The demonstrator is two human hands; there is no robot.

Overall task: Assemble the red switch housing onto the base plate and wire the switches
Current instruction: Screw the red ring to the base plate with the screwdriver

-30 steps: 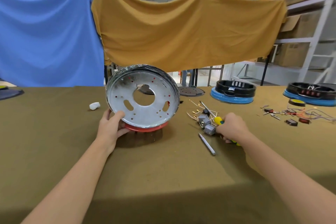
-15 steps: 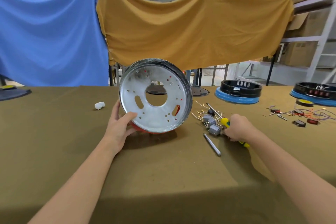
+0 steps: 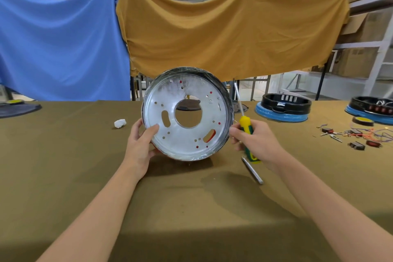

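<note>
A round silver base plate (image 3: 187, 134) with a big centre hole stands tilted on its edge on the olive table, its flat face toward me. Red of the switch housing (image 3: 209, 135) shows through its slots and small holes. My left hand (image 3: 141, 144) grips the plate's lower left rim, thumb on the face. My right hand (image 3: 256, 141) holds a yellow-and-green screwdriver (image 3: 246, 132) upright beside the plate's right rim, its shaft pointing up.
A thin metal tool (image 3: 252, 170) lies on the table under my right hand. Loose switches and wires (image 3: 357, 137) lie at the right. Two black-and-blue housings (image 3: 284, 106) (image 3: 374, 109) stand at the back right. A white wad (image 3: 120, 123) lies left.
My right hand has lifted the screwdriver off the table and brought it up beside the plate's right rim. The plate has moved right and turned more squarely toward me.
</note>
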